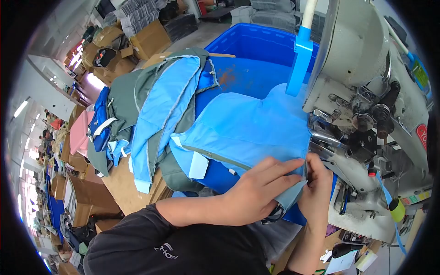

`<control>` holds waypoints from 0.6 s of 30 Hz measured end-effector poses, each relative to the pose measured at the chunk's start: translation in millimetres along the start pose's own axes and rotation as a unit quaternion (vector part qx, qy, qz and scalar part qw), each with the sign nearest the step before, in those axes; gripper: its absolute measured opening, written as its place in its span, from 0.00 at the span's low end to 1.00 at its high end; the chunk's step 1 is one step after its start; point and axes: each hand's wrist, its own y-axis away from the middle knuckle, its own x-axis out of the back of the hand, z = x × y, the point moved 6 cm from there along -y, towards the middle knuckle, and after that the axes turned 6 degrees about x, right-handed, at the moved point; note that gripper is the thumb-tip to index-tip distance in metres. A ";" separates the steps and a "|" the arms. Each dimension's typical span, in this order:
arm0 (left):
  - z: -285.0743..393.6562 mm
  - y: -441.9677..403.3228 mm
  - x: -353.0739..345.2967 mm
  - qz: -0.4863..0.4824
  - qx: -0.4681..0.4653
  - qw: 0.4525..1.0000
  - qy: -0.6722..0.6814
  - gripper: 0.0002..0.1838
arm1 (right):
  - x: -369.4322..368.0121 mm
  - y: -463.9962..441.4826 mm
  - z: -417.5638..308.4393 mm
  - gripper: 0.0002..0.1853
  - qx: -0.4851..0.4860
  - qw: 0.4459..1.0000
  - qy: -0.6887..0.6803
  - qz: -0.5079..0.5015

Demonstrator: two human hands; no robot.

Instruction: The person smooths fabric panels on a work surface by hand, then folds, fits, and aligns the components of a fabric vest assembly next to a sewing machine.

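Observation:
A light blue fabric piece [247,121] lies spread in front of me, its right edge against the sewing machine [362,123]. A narrow olive-green strip [215,157] runs along its lower side, and a white tab [198,166] hangs from its left part. My left hand [268,185] rests over the lower right corner, fingers stretched flat and pressing on the fabric. Close beside it, my right hand [317,188] pinches the fabric's edge between thumb and curled fingers. A grey-blue flap [291,197] folds out under my left hand.
More light blue and grey-green pieces [167,110] are heaped to the left on a wooden board [126,181]. Behind the fabric stands a blue bin [256,34]. A light blue bracket [300,59] hangs beside the machine head. Cardboard boxes [151,39] fill the back left.

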 end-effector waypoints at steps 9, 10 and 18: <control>0.9 -3.0 1.4 -0.003 0.052 0.997 0.056 0.36 | -7.1 7.6 4.4 0.23 0.011 0.998 -0.056 0.028; 1.0 -2.9 1.6 0.000 0.045 0.997 0.057 0.36 | -5.8 8.1 6.5 0.23 0.005 0.999 -0.047 0.021; -1.6 -13.5 -11.2 0.016 -0.025 0.999 0.022 0.31 | -7.2 -2.0 5.8 0.15 -0.033 0.987 -0.153 0.029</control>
